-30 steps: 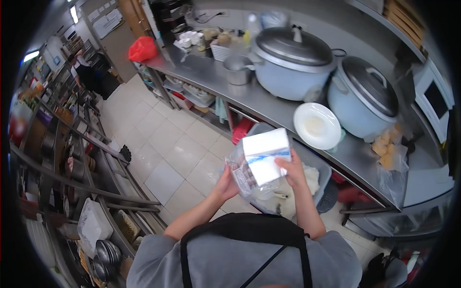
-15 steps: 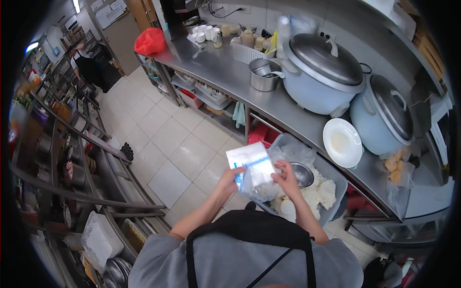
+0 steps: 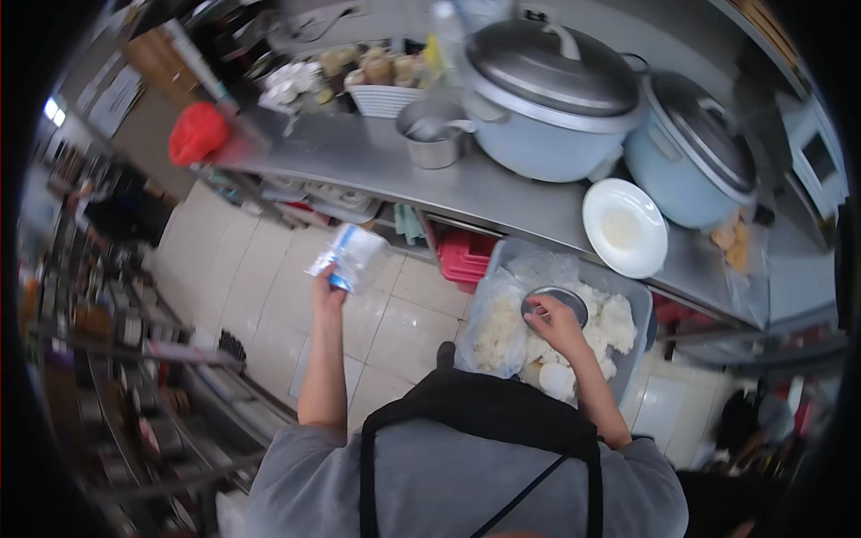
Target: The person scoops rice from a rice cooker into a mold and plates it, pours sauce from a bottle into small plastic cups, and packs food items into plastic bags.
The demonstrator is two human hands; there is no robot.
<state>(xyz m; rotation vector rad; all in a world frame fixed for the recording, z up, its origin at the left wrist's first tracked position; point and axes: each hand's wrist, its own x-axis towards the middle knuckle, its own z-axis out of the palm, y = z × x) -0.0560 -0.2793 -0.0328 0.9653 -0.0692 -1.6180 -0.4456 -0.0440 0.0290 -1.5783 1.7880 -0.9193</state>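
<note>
My left hand is closed on a white packet with a blue stripe, held out over the floor to the left. My right hand is over a round metal bowl, its fingers curled near the bowl's rim; whether they grip it is hard to tell. The bowl sits among white rice in a grey plastic tub. A clear plastic bag of rice lies in the tub's left part, and a small white round object rests near the tub's front edge.
A steel counter behind the tub bears two large lidded cookers, a white plate, a metal pot and a red bag. Metal shelving runs along the left. Another person stands at the far left.
My left hand has carried the packet away to the left. My right hand has let go of the packet and moved to the metal bowl. The view has turned.
</note>
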